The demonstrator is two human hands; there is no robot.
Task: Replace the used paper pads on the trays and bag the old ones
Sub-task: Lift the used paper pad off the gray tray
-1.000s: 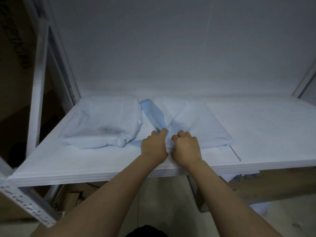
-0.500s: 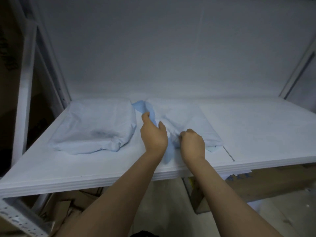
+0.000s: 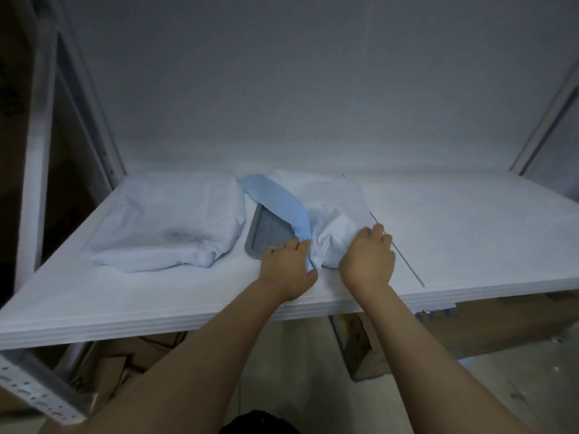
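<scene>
While the white shelf (image 3: 470, 233) carries everything close to its front edge, the risk sits in the half-peeled pad. A wrapped bundle (image 3: 175, 220) lies to the left, untouched. The used pad (image 3: 332, 211), white with a blue underside, is bunched over the right part of the grey tray (image 3: 269, 233); the tray's left part is bare. The left hand (image 3: 286, 264) pinches the gathered pad end and the right hand (image 3: 368, 258) curls over the bunch. Likely trouble: the paper tears, or the unpinned tray drags off the edge. The thin rod (image 3: 407, 264) beside the right hand could get knocked.
</scene>
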